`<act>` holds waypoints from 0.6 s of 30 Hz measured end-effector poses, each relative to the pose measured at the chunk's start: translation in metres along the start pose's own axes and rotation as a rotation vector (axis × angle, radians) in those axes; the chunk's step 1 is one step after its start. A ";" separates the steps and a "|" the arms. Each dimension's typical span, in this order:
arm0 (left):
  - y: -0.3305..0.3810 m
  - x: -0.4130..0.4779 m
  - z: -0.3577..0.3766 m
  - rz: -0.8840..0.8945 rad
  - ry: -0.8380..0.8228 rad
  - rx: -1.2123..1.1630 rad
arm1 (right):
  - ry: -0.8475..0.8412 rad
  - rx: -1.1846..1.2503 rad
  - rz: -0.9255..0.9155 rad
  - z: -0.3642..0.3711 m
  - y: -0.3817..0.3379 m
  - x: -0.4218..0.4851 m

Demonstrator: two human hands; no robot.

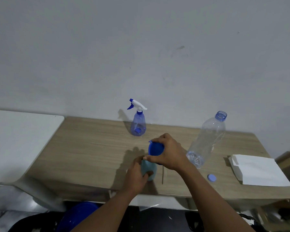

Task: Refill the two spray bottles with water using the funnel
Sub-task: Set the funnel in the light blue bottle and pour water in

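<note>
My left hand (137,174) grips a pale teal spray bottle body (150,168) standing on the wooden table (90,148), its top hidden by my hands. My right hand (167,151) holds a blue funnel (155,149) by its rim, directly above that bottle's neck. A second spray bottle (138,122), clear blue with a white and blue trigger head screwed on, stands upright at the back by the wall. A large clear water bottle (208,139) with no cap stands to the right of my hands. Its blue cap (211,178) lies on the table near the front edge.
A white folded paper (259,171) lies at the table's right end. A white surface (15,141) adjoins the table on the left. A thin dark stick-like item (162,174) lies beside the teal bottle. A blue round object (79,215) sits below the front edge.
</note>
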State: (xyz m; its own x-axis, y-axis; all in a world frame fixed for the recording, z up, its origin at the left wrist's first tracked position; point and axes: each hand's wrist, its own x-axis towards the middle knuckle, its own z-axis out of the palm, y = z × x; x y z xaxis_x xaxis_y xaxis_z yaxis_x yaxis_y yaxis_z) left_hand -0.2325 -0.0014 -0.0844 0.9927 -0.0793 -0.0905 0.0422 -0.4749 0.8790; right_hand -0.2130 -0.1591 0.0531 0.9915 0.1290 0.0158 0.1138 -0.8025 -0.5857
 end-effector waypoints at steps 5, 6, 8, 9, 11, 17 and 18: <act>-0.002 0.003 0.004 -0.007 -0.001 -0.055 | -0.055 -0.259 -0.060 0.017 -0.011 0.007; -0.003 0.002 0.004 0.008 -0.004 -0.044 | -0.050 -0.253 -0.057 0.020 -0.011 0.007; -0.003 0.000 0.003 0.036 -0.001 -0.069 | -0.039 -0.228 -0.055 0.022 -0.011 0.005; -0.004 0.001 0.004 0.043 0.007 -0.058 | -0.031 -0.212 -0.056 0.021 -0.011 0.004; -0.005 0.002 0.006 0.033 -0.005 -0.082 | -0.004 -0.166 -0.057 0.018 -0.011 0.000; -0.008 0.002 0.007 0.040 0.075 -0.071 | 0.536 0.338 0.086 0.008 0.028 -0.026; -0.010 0.003 0.008 0.043 0.083 -0.073 | 0.668 0.395 0.135 0.007 0.040 -0.034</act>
State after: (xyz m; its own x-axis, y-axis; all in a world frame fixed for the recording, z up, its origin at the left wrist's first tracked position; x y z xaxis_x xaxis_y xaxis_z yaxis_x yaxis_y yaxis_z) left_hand -0.2305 -0.0036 -0.0974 0.9996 -0.0244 -0.0157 0.0044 -0.4074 0.9132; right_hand -0.2429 -0.1910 0.0233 0.8374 -0.4327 0.3338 0.0829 -0.5032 -0.8602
